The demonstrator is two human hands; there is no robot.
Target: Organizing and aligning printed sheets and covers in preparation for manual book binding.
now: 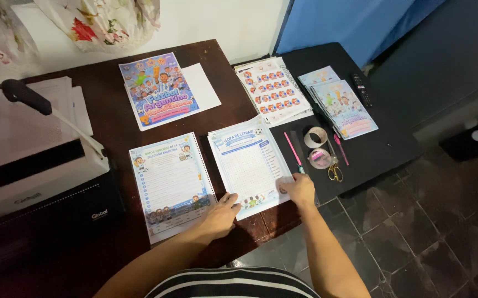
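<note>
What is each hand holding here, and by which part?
Both hands rest on the word-search sheet stack: left hand at its bottom-left corner, right hand at its lower right edge.

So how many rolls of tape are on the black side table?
2: a clear tape roll standing by the pink pen, and a second tape roll just below it, beside the scissors. None seem hidden.

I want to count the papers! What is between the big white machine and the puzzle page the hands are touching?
One thing: a punched colour sheet lies flat between the binding machine and the word-search page, seen in the head view.
</note>
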